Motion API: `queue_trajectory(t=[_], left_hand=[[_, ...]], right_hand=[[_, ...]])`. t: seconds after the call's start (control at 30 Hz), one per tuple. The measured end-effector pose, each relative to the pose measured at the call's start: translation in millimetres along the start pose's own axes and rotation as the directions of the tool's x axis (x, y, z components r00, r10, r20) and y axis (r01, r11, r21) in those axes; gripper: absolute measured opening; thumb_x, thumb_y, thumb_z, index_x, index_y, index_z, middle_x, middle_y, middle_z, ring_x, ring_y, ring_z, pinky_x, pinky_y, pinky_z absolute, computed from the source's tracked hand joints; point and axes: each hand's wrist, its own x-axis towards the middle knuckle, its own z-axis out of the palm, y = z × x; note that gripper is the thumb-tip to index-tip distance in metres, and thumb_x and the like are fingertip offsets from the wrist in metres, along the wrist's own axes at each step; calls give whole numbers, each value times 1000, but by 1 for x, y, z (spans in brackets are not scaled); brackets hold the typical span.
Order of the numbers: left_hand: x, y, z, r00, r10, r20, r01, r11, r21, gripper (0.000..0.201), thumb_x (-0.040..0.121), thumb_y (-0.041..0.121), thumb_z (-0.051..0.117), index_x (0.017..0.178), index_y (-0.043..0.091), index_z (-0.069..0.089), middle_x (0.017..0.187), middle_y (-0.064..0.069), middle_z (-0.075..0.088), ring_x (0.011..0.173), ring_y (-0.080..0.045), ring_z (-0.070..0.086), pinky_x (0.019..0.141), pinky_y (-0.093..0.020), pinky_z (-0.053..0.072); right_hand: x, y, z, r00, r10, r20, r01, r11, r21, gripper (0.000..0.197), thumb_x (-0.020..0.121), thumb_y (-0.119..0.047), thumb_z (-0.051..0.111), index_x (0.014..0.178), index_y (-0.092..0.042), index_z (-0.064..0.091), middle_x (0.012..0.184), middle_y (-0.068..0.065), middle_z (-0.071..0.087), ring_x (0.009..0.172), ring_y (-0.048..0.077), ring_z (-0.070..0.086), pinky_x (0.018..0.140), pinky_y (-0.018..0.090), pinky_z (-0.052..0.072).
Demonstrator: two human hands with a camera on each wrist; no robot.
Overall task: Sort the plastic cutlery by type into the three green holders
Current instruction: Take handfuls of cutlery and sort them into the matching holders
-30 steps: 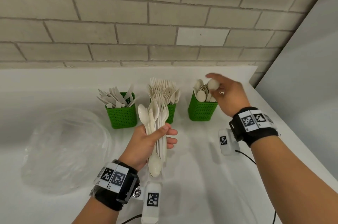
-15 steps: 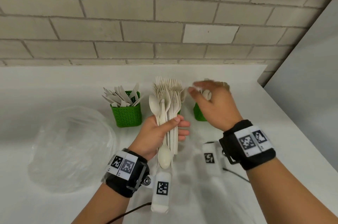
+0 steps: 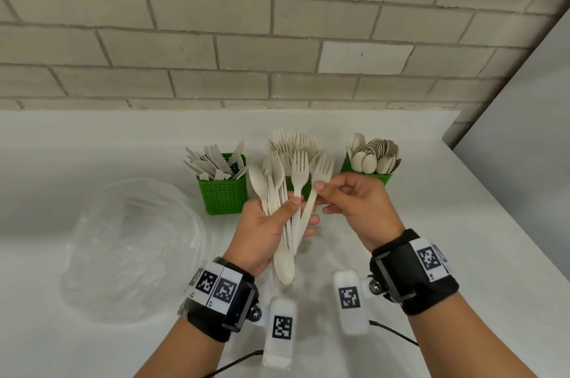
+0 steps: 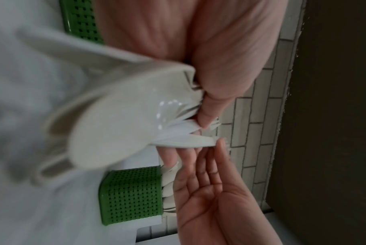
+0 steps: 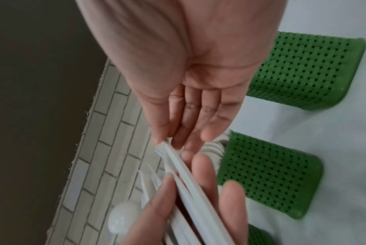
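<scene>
The left hand point(image 3: 265, 229) grips a fanned bunch of cream plastic forks and spoons point(image 3: 282, 208) above the white table point(image 3: 431, 223), thumb curled across the handles, fingers wrapped behind. The right hand point(image 3: 359, 208) pinches the neck of one cream plastic fork point(image 3: 311, 192) at the bunch's right edge between thumb and forefinger; its other fingers are loosely extended. Behind stand three green perforated plastic holders in a row: the left holder point(image 3: 222, 192) carries knives, the middle holder point(image 3: 303, 189), mostly hidden by the bunch, carries forks, and the right holder point(image 3: 384, 178) carries spoons. A crumpled clear plastic bag point(image 3: 129, 248) lies left of the hands.
</scene>
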Motion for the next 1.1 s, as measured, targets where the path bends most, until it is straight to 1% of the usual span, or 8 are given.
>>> queue_trajectory(t=[0.23,0.4,0.57,0.73,0.83,0.9,0.97,1.1], left_hand=[[0,6,-14,999,-14,-40,16,999,32,17,95,7,58,109,-3,61,96,-24,73,89,-42,71,78,-54,59],[-8,7,-14,994,19,108,-30,994,106,21,92,5,59,113,0,64,96,-24,73,83,-36,72,74,-45,60],[-13,6,-20,986,8,166,-42,979,200,15,94,4,59,108,2,64,96,-22,74,84,-38,73,73,-40,59],[-2,8,-31,995,51,-81,-39,988,149,12,94,7,60,101,1,67,96,-20,74,85,-32,73,72,-40,61],[1,15,-38,991,48,-126,-34,994,107,15,95,10,59,105,0,64,100,-16,74,90,-32,73,78,-44,60],[0,20,-39,992,48,-120,-37,995,92,14,95,10,59,104,0,64,99,-16,75,88,-32,73,76,-43,61],[-1,22,-38,993,46,-111,-37,996,83,12,95,9,58,102,1,64,98,-16,75,86,-32,73,74,-42,61],[-2,21,-33,996,33,-87,-25,996,91,11,95,9,58,102,2,64,97,-16,75,82,-30,73,71,-40,62]], right_hand=[[0,-12,-11,997,-1,77,-14,980,197,8,77,-5,70,77,-3,63,65,8,70,59,15,67,62,25,57],[0,-7,0,985,62,160,-79,992,101,40,69,-3,78,105,4,61,77,16,72,61,21,66,60,26,55],[1,-6,4,991,12,132,-5,998,-56,9,80,-2,74,82,-7,67,64,0,60,51,11,51,48,22,38],[12,-39,-5,974,-213,-75,215,977,15,22,89,4,61,81,-12,50,67,8,63,56,15,65,51,27,48],[19,-65,-15,857,-470,-211,464,882,-80,25,92,2,59,91,-22,53,68,-1,62,62,18,66,57,31,53],[25,-76,-15,782,-595,-189,562,803,-199,23,94,-1,57,102,-22,57,78,2,63,64,15,65,59,28,53],[36,-78,-12,756,-639,-142,583,756,-298,20,95,-5,56,110,-18,59,85,4,64,67,13,64,63,28,53],[59,-59,-1,802,-597,-14,524,714,-464,22,95,-19,54,115,-25,61,81,1,64,74,22,66,74,46,57]])
